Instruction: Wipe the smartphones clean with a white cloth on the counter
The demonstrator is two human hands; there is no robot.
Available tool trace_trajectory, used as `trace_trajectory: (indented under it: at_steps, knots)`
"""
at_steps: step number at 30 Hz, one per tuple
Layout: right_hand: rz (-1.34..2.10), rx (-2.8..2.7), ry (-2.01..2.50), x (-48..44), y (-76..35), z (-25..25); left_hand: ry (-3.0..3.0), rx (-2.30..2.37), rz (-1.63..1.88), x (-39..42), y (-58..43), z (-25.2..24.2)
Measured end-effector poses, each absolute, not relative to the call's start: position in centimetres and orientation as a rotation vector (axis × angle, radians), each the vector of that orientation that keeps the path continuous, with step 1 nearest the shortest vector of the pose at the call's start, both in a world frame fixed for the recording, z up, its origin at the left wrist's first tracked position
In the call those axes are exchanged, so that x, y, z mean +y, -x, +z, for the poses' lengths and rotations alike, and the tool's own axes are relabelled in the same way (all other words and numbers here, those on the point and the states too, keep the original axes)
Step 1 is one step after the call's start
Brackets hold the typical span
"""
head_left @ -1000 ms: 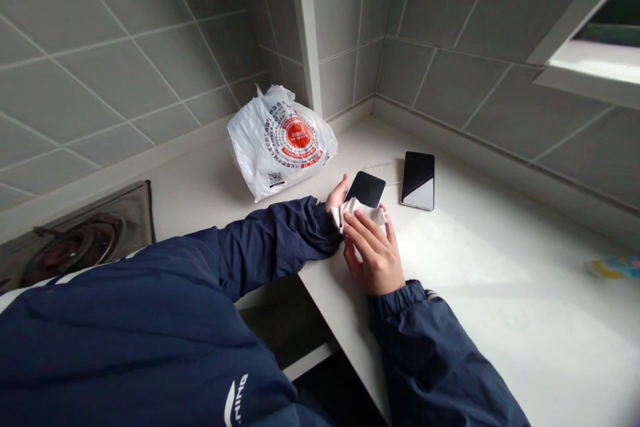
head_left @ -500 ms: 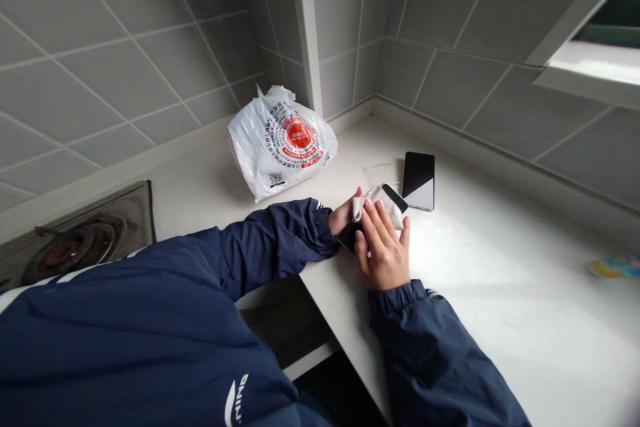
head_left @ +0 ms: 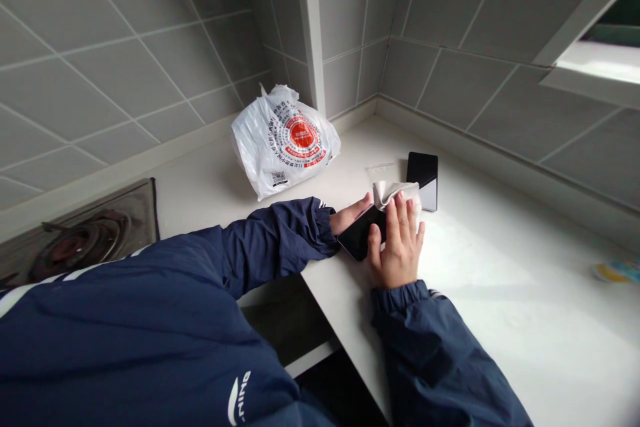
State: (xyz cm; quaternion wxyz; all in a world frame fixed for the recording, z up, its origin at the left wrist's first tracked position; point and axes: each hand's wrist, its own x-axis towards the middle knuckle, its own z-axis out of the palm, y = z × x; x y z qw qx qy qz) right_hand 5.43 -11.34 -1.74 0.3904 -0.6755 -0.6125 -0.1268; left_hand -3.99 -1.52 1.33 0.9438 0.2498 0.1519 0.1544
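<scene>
A black-screened smartphone [head_left: 361, 235] lies tilted across my left hand [head_left: 350, 211], which grips it along its far edge; most of those fingers are hidden beneath it. My right hand [head_left: 399, 253] presses a pale grey cloth [head_left: 395, 192] against the phone's upper right end. The right fingers are stretched over the cloth, and the thumb rests by the screen. Just beyond the cloth, a second dark flat device like a phone [head_left: 423, 168] lies on the white counter [head_left: 475, 240], its lower corner partly covered by the cloth. A thin clear plastic piece [head_left: 381, 172] lies beside it.
A white plastic bag [head_left: 280, 140] with red print stands at the back by the tiled wall. To the left is a gas stove [head_left: 75, 240]. A blurred colourful packet [head_left: 617, 271] lies far right. Below the counter edge, a dark shelf space [head_left: 290, 313] shows.
My right hand has slid the cloth up and right along the phone, so more of the black screen shows. My left hand stays in nearly the same place.
</scene>
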Motion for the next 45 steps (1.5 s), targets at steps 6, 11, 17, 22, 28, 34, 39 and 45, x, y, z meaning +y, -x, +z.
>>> trace_trajectory:
  at_steps: [6,11,17,22,28,34,39,45]
  knots:
    - [-0.314,-1.546,1.725,-11.4,-5.7,-2.0,-0.543,0.299,0.236,-1.1,4.5,0.7]
    - [-0.322,-1.555,1.689,-11.4,-5.9,-2.2,-0.497,0.349,0.281,-1.2,4.4,1.4]
    - [-0.366,-1.549,1.613,-11.3,-5.9,-2.3,-0.349,0.432,0.276,-0.8,4.6,1.3]
    - [-0.289,-1.635,1.484,-11.5,-5.4,-1.7,-0.263,0.383,0.275,0.0,5.0,0.2]
    - [-0.241,-1.712,1.377,-11.7,-5.1,-0.9,-0.379,0.328,0.329,1.5,4.9,0.0]
    - [-0.272,-1.752,1.289,-12.0,-4.8,-0.4,-0.335,0.364,0.335,1.3,4.9,0.5]
    - [-0.226,-1.878,1.266,-12.2,-4.1,-0.3,-0.286,0.390,0.365,1.2,4.9,0.6]
    - [-0.190,-1.969,1.328,-12.0,-4.1,-0.8,-0.317,0.435,0.257,1.0,5.4,0.5]
